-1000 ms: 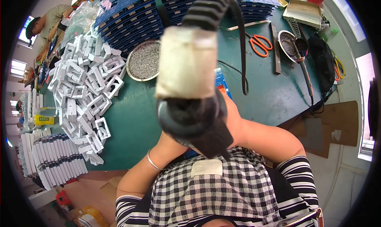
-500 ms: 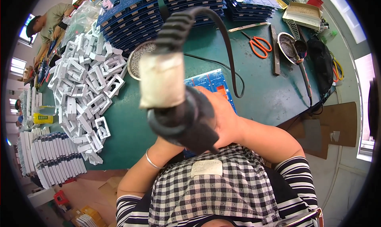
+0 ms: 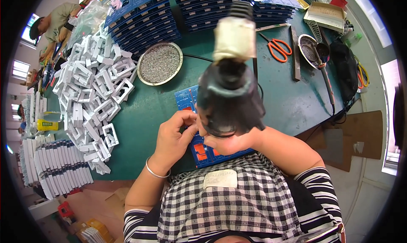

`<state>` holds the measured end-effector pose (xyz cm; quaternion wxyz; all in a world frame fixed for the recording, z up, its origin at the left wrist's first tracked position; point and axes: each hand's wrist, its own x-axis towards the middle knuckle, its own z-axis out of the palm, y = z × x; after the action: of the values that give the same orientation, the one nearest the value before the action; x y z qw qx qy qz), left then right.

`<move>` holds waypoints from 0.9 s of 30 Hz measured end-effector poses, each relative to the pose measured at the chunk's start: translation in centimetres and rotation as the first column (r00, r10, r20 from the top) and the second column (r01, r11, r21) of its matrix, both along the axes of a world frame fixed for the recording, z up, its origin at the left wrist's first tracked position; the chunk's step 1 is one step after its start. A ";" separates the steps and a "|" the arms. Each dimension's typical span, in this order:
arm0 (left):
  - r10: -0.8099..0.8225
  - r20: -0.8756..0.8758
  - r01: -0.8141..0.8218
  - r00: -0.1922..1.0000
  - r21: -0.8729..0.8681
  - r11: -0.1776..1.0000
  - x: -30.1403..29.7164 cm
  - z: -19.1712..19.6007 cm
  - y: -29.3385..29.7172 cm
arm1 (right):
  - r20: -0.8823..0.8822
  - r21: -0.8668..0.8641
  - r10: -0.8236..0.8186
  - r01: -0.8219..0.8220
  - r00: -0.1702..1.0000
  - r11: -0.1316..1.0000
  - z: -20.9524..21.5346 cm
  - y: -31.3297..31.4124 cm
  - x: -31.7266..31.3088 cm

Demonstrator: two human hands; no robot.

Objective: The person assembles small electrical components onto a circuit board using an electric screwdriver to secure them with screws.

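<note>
The flat blue circuit-board panel with orange patches (image 3: 207, 154) lies on the green tabletop (image 3: 142, 115) beneath both hands, the left hand (image 3: 171, 137) curled over its left edge, the right hand (image 3: 232, 144) across its right, both grips impossible to tell behind fingers and a blurred black cylindrical tool (image 3: 231, 94).

Green surface (image 3: 142, 124), scuffed at right. Left: big jumbled heap of white plastic frames (image 3: 87, 95). Beside it, round metal dish (image 3: 181, 65) full of small metal pieces. Far side: tall stacks of blue circuit boards (image 3: 142, 24). Near edge: blue panel (image 3: 185, 98) with orange patches, partly hidden. Right: orange-handled scissors (image 3: 270, 42), thin stick (image 3: 273, 27), dark bar (image 3: 295, 54), soldering iron (image 3: 327, 85) leaning on its stand, open pale box (image 3: 325, 18) farther back.
</note>
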<state>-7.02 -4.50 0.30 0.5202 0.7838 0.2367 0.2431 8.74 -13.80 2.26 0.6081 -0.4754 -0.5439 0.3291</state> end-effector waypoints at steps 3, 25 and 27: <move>-0.130 -0.149 0.150 0.980 0.132 0.980 0.2 0.5 0.5 | -0.444 0.002 0.077 -0.085 0.893 0.996 -0.5 -0.7 1.3; -0.306 -0.249 0.393 0.919 0.516 0.761 2.5 -0.7 -1.7 | -0.272 0.252 -0.036 0.108 0.962 0.962 1.4 -5.5 4.2; -0.315 -0.261 0.408 0.913 0.522 0.749 2.4 -0.9 -1.6 | -0.247 0.250 -0.048 0.112 0.968 0.962 1.4 -5.5 4.2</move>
<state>-4.58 -6.15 -0.58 0.2812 0.9495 0.0375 0.1343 12.90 -19.30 3.70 0.7393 -0.3698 -0.4859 0.2839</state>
